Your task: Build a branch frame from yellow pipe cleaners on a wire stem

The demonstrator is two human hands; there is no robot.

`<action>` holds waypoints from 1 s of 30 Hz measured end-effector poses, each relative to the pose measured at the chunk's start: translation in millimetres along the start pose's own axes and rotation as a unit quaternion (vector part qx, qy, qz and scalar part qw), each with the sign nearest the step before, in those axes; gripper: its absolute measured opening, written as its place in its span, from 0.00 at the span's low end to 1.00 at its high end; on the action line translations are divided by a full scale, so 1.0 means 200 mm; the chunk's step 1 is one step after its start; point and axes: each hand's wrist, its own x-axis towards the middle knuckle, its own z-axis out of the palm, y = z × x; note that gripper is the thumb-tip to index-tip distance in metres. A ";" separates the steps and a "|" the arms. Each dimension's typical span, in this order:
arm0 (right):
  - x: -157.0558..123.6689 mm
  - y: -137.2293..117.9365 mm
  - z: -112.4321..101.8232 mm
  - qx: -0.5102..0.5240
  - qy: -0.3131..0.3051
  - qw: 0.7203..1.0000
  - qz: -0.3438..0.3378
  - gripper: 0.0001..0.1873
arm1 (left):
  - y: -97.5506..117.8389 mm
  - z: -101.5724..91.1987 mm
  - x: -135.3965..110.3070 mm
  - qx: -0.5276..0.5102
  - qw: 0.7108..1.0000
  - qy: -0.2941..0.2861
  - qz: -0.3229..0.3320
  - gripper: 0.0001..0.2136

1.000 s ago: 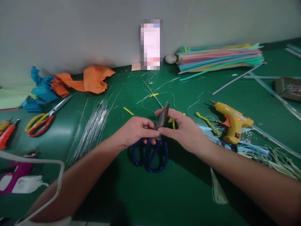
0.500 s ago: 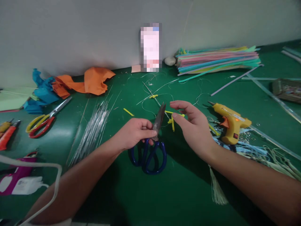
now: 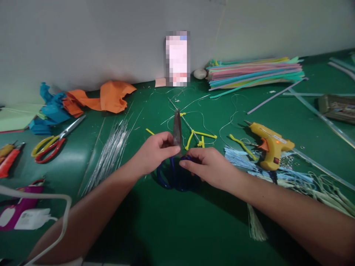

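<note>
Blue-handled scissors [image 3: 177, 129] point away from me in the middle of the view, their blades together. My left hand [image 3: 158, 151] pinches them low on the blades from the left. Against the blue handle on the right, my right hand [image 3: 206, 164] has its thumb and fingers closed; part of the handle is hidden behind it. Just beyond the hands, a yellow pipe-cleaner piece [image 3: 203, 134] with bent arms lies on a thin wire stem. Another yellow knot [image 3: 182, 114] sits farther up the same stem, behind the blade tips.
A yellow glue gun [image 3: 273, 142] lies at right beside blue tassels [image 3: 241, 157]. Colourful pipe cleaners [image 3: 255, 74] are piled at the back. Left are a bundle of wires [image 3: 111, 151], red-and-yellow scissors [image 3: 55, 144] and orange crepe paper [image 3: 115, 98]. A phone [image 3: 178, 59] leans on the wall.
My right hand has moved left and down from the yellow piece onto the scissors' handle. The scissors have shifted slightly left and turned more upright in my left hand.
</note>
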 end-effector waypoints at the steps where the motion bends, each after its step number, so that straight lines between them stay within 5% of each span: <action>1: 0.00 0.00 0.00 0.002 0.000 1.000 0.002 0.15 | 0.00 0.00 0.00 -0.002 1.000 -0.001 -0.002 0.10; 15: 0.01 -0.01 0.00 -0.026 0.017 0.999 -0.016 0.14 | 0.01 -0.03 -0.01 -0.002 0.999 0.024 -0.034 0.11; 23: 0.01 0.01 0.00 -0.025 0.013 0.999 -0.017 0.12 | -0.03 0.00 0.00 -0.100 0.993 0.003 -0.064 0.12; 30: 0.01 0.02 0.02 0.122 0.061 0.990 -0.025 0.11 | 0.01 0.05 -0.04 -0.065 0.998 0.016 -0.008 0.10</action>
